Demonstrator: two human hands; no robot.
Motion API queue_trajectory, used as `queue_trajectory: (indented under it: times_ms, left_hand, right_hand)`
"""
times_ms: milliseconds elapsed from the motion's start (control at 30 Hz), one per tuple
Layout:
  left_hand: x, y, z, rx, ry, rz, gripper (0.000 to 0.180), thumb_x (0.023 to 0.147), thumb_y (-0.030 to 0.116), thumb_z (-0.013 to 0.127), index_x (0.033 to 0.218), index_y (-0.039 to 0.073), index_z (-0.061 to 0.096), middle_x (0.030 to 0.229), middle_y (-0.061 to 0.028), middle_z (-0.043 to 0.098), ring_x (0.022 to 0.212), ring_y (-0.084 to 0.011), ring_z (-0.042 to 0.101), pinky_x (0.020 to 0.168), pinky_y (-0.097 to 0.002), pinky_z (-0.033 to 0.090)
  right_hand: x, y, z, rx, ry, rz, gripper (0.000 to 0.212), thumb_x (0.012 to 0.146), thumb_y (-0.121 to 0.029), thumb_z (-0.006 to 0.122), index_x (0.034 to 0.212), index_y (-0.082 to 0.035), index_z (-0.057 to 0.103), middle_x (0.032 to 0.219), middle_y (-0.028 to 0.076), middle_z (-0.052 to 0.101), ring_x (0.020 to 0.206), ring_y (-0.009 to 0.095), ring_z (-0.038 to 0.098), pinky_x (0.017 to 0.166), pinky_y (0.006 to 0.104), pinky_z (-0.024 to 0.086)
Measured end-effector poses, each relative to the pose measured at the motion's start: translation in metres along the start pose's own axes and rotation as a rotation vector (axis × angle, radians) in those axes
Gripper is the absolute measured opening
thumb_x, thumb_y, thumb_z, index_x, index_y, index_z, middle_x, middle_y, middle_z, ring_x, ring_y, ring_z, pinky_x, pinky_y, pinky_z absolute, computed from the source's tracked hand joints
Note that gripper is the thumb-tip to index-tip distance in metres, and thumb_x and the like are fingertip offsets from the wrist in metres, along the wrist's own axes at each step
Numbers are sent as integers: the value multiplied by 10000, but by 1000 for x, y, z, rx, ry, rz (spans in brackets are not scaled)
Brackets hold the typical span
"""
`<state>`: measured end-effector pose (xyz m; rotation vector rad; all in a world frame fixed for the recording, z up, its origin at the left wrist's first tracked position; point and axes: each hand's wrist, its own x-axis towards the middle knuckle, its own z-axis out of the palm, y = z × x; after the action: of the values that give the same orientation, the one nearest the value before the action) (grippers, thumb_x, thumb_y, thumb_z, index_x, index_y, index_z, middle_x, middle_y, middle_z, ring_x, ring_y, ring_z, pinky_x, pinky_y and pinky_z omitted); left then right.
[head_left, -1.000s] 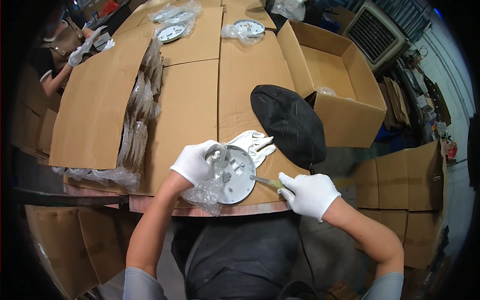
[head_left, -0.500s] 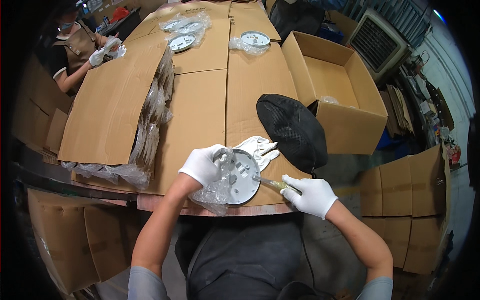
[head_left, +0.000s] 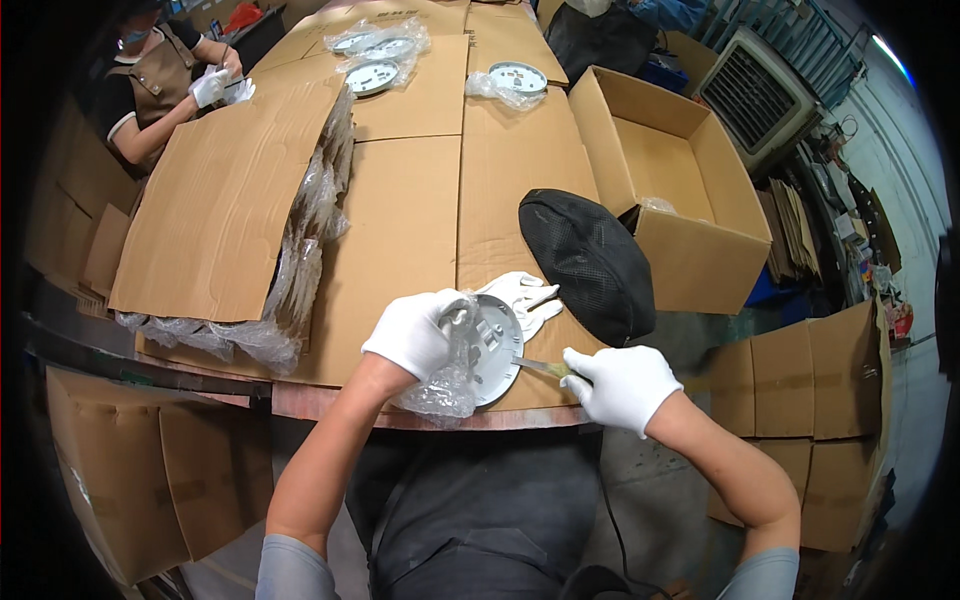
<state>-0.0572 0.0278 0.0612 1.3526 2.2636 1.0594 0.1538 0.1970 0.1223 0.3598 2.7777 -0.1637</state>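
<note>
My left hand (head_left: 418, 333), in a white glove, grips the left side of a round grey plastic part (head_left: 497, 352) that is tilted up near the table's front edge. Clear bubble wrap (head_left: 440, 388) hangs around that side, under my fingers. In my gloved right hand (head_left: 630, 388) is a slim tool with a greenish translucent handle (head_left: 549, 369); its flat metal blade meets the right rim of the part. Whether it is a scraper or a screwdriver, I cannot tell. A loose white glove (head_left: 530, 300) lies just behind the part.
A black mesh-covered bundle (head_left: 590, 265) lies right of the glove, before an open cardboard box (head_left: 700, 250). At left rises a stack of cardboard and bubble wrap (head_left: 225, 200). More round parts (head_left: 518, 78) sit farther back. A gloved co-worker (head_left: 160, 75) stands at far left.
The part is turned more on edge, and my right hand has shifted slightly with the blade still at the rim. The co-worker's hands have moved. The whole view has shifted a little.
</note>
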Motion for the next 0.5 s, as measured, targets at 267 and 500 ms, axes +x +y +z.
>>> queue_trajectory:
  times_ms: [267,500]
  left_hand:
    - [-6,-27,14,-141,60,-131,267,840,-46,536,1010,61,712,870,-172,709,795,-280,708,752,-325,541]
    - [-21,-27,23,-127,127,-269,157,829,54,564,922,58,690,842,-171,673,736,-276,652,717,-334,521]
  right_hand:
    - [-13,0,75,245,256,117,375,956,-392,569,1234,-158,663,725,120,677,654,317,678,595,445,546]
    - [-10,-23,111,403,398,264,406,952,-419,582,1247,-155,674,730,145,673,669,344,678,632,455,554]
